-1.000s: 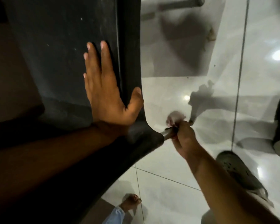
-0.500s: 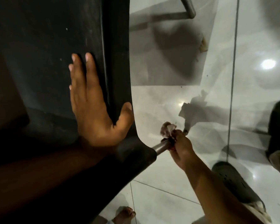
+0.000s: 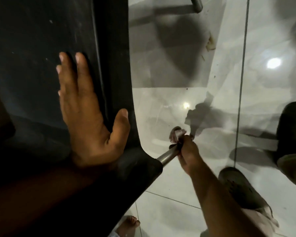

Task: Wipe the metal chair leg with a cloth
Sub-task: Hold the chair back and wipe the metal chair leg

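A black plastic chair [image 3: 41, 48] fills the left half of the view. My left hand [image 3: 85, 113] lies flat on its seat with the fingers spread and the thumb hooked over the rim. A grey metal chair leg [image 3: 167, 156] sticks out from the seat's corner toward the floor. My right hand [image 3: 189, 152] is wrapped around that leg with a pale pinkish cloth [image 3: 177, 134] bunched in it; the cloth pokes out above the fist. The leg's lower part is hidden behind hand and cloth.
Glossy white floor tiles [image 3: 169, 185] reflect ceiling lights. Another metal chair leg [image 3: 196, 3] shows at the top. Dark clog shoes [image 3: 241, 187] [image 3: 292, 130] sit at the right. A bare foot [image 3: 128, 224] shows at the bottom, and small debris [image 3: 210, 43] lies on the floor.
My right hand with the cloth has slid a little down the leg, away from the seat, baring more metal. The left hand stays pressed on the seat.
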